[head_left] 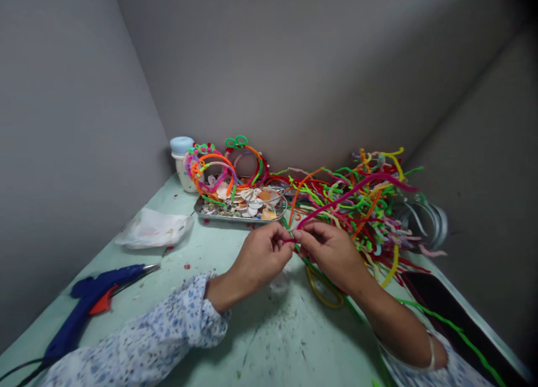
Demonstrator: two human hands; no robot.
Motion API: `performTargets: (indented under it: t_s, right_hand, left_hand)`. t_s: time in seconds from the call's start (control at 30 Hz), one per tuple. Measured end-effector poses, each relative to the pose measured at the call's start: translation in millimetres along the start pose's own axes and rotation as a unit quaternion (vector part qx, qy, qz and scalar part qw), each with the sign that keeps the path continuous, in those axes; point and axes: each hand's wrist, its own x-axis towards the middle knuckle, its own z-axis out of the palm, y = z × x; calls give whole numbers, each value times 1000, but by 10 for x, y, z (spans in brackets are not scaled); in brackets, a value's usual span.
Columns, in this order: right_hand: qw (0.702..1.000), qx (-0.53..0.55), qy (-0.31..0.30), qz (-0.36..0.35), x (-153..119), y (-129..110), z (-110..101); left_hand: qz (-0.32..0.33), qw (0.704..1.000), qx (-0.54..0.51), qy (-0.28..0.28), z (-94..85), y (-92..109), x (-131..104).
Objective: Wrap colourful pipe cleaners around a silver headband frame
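Both hands meet in the middle of the view, fingertips nearly touching. My left hand (265, 254) pinches the near end of a magenta pipe cleaner (345, 196). My right hand (331, 252) pinches the same pipe cleaner close beside it, and its long free part rises and curves away to the right. What lies between the fingertips is mostly hidden. Just beyond the hands, a metal tray (239, 219) holds shells and small pieces. A large tangle of coloured pipe cleaners (365, 208) spreads behind my right hand.
Wrapped hoops (216, 171) stand on the tray near a jar with a blue lid (182, 146). A plastic bag (155, 228) and blue glue gun (98, 294) lie left. Yellow-handled scissors (323, 294), a dark phone-like object (445, 308) and a glass jar on its side (437, 224) are right.
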Motion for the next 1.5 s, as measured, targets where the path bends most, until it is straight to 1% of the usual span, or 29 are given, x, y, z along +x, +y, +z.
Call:
performTargets:
  t_s: [0.23, 0.5, 0.73, 0.97, 1.13, 1.2, 1.23, 1.3, 1.4, 1.5]
  right_hand:
    - [1000, -4, 2, 2, 7, -35, 15]
    - [999, -2, -23, 27, -4, -42, 12]
    - [997, 27, -40, 65, 15, -33, 11]
    - [993, 43, -50, 98, 24, -50, 3]
    - [989, 59, -67, 119, 36, -24, -2]
    - [988, 63, -71, 125, 40, -21, -3]
    - [987, 62, -72, 126, 41, -23, -3]
    - [989, 59, -66, 119, 41, -31, -3]
    - [993, 60, -29, 96, 34, -47, -13]
    - [997, 50, 2, 56, 17, -43, -33]
  left_hand:
    - [20, 999, 40, 15, 12, -33, -33]
    - [57, 994, 91, 13, -9, -4, -44]
    - [118, 978, 169, 28, -34, 24, -60]
    - [168, 963, 206, 34, -30, -23, -67]
    - [226, 943, 242, 38, -36, -60, -65]
    - [237, 938, 251, 38, -36, -66, -65]
    - [232, 940, 249, 37, -36, -66, -64]
    - [201, 952, 227, 34, -32, -60, -56]
    - [130, 978, 160, 36, -28, -50, -27]
    - [77, 992, 90, 42, -31, -43, 4]
